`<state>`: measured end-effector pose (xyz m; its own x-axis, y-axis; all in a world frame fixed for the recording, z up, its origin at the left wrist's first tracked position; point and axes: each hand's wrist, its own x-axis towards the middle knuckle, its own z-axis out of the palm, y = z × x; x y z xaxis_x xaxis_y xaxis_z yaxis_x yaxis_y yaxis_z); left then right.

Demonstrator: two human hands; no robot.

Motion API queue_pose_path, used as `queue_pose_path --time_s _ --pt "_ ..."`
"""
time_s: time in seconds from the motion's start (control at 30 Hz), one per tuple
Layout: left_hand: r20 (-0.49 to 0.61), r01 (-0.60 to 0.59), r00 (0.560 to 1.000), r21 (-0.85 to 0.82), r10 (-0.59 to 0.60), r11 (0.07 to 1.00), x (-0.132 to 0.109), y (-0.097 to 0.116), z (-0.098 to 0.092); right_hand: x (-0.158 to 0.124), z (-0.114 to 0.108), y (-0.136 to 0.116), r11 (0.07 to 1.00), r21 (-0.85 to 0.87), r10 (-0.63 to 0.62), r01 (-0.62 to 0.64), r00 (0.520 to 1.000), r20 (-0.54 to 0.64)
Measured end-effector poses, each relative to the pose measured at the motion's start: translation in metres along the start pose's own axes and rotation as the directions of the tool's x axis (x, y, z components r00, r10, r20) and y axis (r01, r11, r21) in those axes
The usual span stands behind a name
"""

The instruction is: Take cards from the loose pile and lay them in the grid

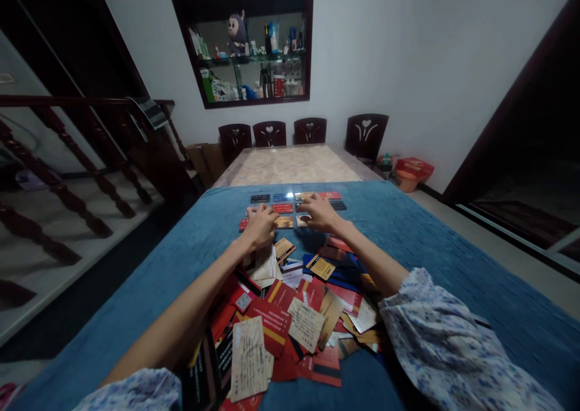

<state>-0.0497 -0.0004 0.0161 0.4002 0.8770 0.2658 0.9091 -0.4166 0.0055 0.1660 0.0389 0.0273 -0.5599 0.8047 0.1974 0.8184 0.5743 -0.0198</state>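
Observation:
Several plastic cards lie in short rows on the blue cloth, among them a black card (260,198), a blue card (283,197), a far red card (330,195) and a gold card (284,222). Over the left end of the rows is my left hand (260,228), fingers bent downward and slightly apart, hiding parts of the cards there. My right hand (322,213) reaches in from the right with spread fingers, its tips at the cards in the middle columns. Whether either hand touches a card is unclear. Nearer me spreads a loose, overlapping card pile (272,323) of red, gold, white and black cards.
The blue cloth (190,242) covers the near part of a long table, with a marbled tabletop (290,164) beyond. Dark chairs (310,131) stand at the far end. A wooden railing (67,199) runs on the left; a red bag (414,168) sits on the floor at right.

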Motion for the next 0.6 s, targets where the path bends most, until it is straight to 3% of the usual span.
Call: queue_pose_path --time_s 0.23,0.6 --pt "-0.009 0.048 0.999 -0.032 -0.048 0.998 -0.034 -0.008 -0.010 -0.010 -0.002 -0.030 0.998 0.055 -0.036 0.037 0.999 -0.015" --pt "-0.026 0.164 0.986 -0.075 -0.166 0.984 -0.091 -0.042 -0.013 -0.006 0.001 -0.089 0.975 0.102 -0.198 0.197 0.980 0.001"
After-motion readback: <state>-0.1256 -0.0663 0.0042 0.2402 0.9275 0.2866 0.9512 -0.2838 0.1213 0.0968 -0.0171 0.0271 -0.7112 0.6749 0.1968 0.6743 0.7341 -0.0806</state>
